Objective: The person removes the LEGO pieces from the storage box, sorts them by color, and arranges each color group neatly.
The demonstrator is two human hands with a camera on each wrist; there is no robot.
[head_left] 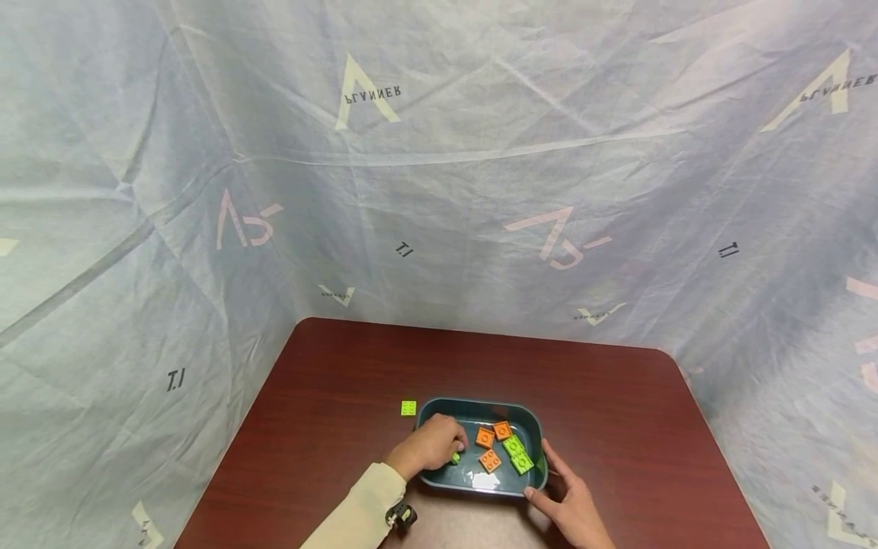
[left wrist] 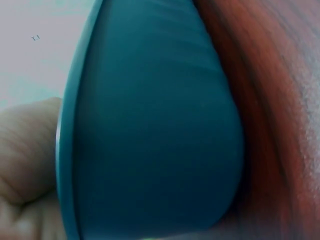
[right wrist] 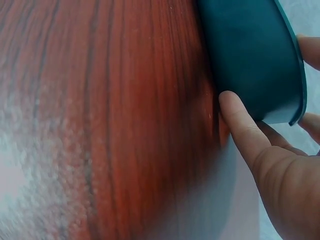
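My left hand (head_left: 437, 442) reaches over the near left rim into a dark teal tray (head_left: 466, 486), fingers curled around a small green building brick (head_left: 456, 457). In the left wrist view, the tray's outer wall (left wrist: 155, 115) covers most of the picture and hides the brick. My right hand (head_left: 572, 503) holds the tray's near right corner; in the right wrist view, the thumb (right wrist: 240, 117) presses the outer wall low down. To the right inside the tray lie orange bricks (head_left: 490, 460) and two green bricks (head_left: 521, 462), close together.
A lone green brick (head_left: 408, 408) lies on the red-brown wooden table (head_left: 329, 396), just left of the tray. Grey printed sheeting (head_left: 439, 191) hangs behind the table and along its sides. A black wrist device (head_left: 402, 515) sits at the left sleeve.
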